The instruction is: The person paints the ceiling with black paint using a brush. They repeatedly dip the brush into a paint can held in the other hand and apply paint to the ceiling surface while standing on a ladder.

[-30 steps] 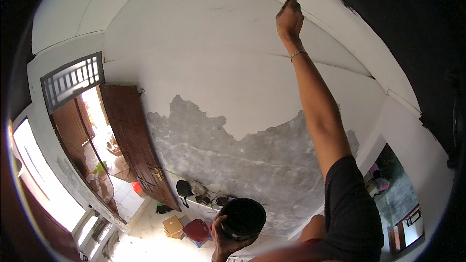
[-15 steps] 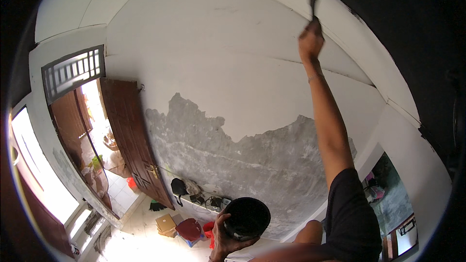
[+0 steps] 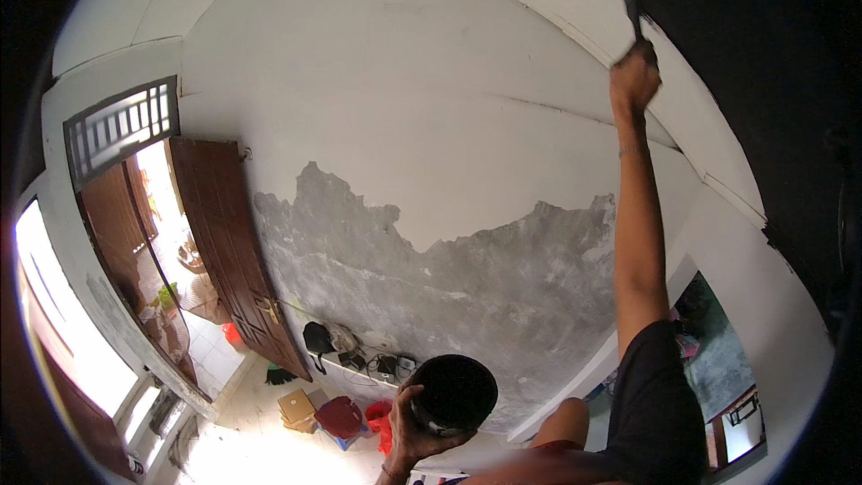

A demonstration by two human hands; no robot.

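Note:
Stretched high to the upper right, my right hand (image 3: 636,79) is closed around the handle of a dark, slim paintbrush (image 3: 636,14). Its far end merges into the black surface (image 3: 718,45) overhead, so the bristles cannot be made out. That black area has a ragged edge against the white strip (image 3: 709,117) below it. Low in the view, my left hand (image 3: 418,431) grips a round black tub (image 3: 456,395) by its side and underneath. The tub's inside looks black, and its contents are too dark to tell.
Ahead stands a white wall (image 3: 359,81) with a bare grey lower patch (image 3: 503,278). A brown door (image 3: 224,242) hangs open at left. Below are cardboard boxes (image 3: 298,409), a maroon stool (image 3: 339,417), a red bag (image 3: 381,422), and a ledge holding a black cap (image 3: 317,338) and chargers.
My right hand and the brush have moved right and slightly down along the edge of the black area. My left hand still holds the tub; the view has shifted slightly.

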